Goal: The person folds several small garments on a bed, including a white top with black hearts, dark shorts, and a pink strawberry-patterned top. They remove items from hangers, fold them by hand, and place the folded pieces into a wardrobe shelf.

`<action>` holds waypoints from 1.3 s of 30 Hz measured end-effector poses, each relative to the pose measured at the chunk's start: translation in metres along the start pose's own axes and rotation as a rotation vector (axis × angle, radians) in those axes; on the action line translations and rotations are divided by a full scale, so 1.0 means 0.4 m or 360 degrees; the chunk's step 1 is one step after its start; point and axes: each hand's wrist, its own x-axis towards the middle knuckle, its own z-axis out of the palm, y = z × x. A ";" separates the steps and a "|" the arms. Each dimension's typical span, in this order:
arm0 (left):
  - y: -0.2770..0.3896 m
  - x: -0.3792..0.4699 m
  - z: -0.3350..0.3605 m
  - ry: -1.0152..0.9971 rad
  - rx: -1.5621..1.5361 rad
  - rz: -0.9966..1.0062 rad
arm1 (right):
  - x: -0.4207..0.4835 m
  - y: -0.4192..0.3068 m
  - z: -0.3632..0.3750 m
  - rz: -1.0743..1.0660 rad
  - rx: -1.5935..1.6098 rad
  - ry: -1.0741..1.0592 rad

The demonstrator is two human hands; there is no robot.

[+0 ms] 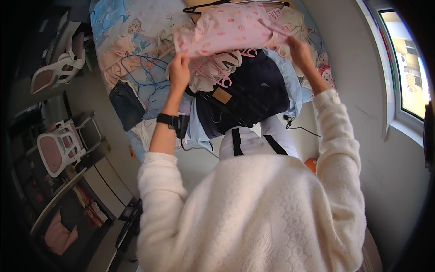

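A pink patterned garment (231, 29) is stretched between my two hands over the far part of the bed. My left hand (180, 69) pinches its near left corner, and my right hand (299, 51) grips its right edge. Beneath it lie pink plastic hangers (222, 76) and a crumpled pale garment (204, 80). Dark navy clothing (258, 81) is heaped closer to me, on top of light blue fabric (294, 91). Blue hangers (149, 68) rest on the bed beside my left hand. Behind the pink garment, part of a black hanger (200, 6) shows.
Peach clothing (117, 56) and folded dark trousers (125, 105) lie along the bed's left side. White-framed chairs (56, 149) stand farther left. A wall (353, 85) with a window (404, 68) borders the right. A dark cable (306, 129) hangs near the bed's near edge.
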 end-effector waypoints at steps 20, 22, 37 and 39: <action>0.108 -0.092 0.299 -0.0767 -0.0183 -0.0566 | 0.015 0.182 0.343 0.0395 -0.0159 0.0264; 0.147 -0.055 0.349 -0.0863 -0.0352 -0.0453 | 0.028 0.233 0.356 0.0965 0.0379 -0.0053; 0.157 -0.046 0.538 -0.1174 -0.0551 -0.0610 | -0.031 0.274 0.328 0.1279 0.0953 -0.0402; 0.164 -0.040 0.529 -0.1202 -0.0575 -0.0653 | -0.036 0.278 0.332 0.1483 0.1013 -0.0205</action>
